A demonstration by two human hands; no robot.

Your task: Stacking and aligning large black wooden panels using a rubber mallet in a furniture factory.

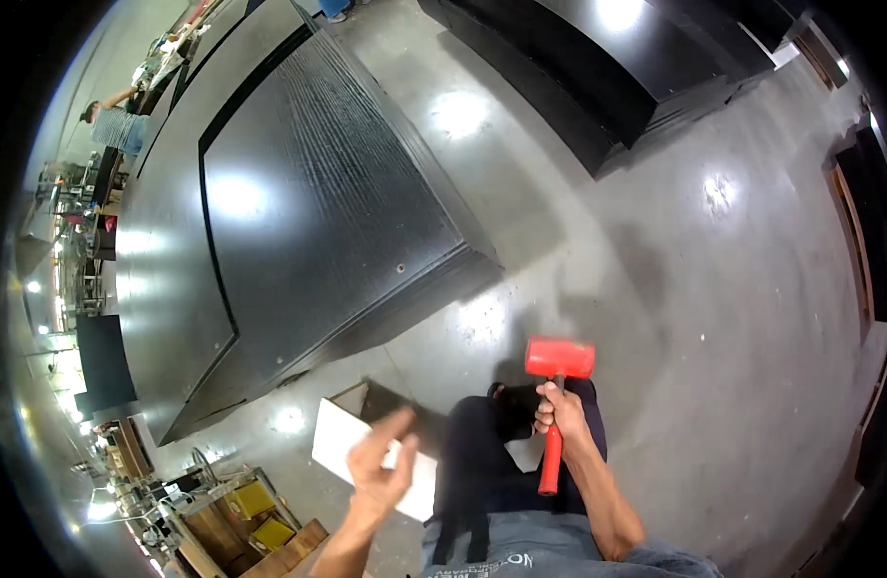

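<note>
My right hand (565, 414) is wrapped around the handle of a red mallet (560, 357). The mallet's head points up and away from me, above my right leg. My left hand (378, 466), a little blurred, is raised with its fingers stretched and the thumb apart, and nothing shows in it. Beneath it, partly covered by the hand, is an open-topped box with a white side (333, 435). Ahead and to the left stands a large stack of black wood-grain panels (337, 193), with small round marks near its near edge.
Another stack of black panels (559, 87) stands at the far right. Dark panels (862, 222) line the right rim. At the lower left is a wooden cart (212, 530) with yellow bins (252, 499). Another person (119, 128) is at the far left. The floor (732, 385) is grey and shiny.
</note>
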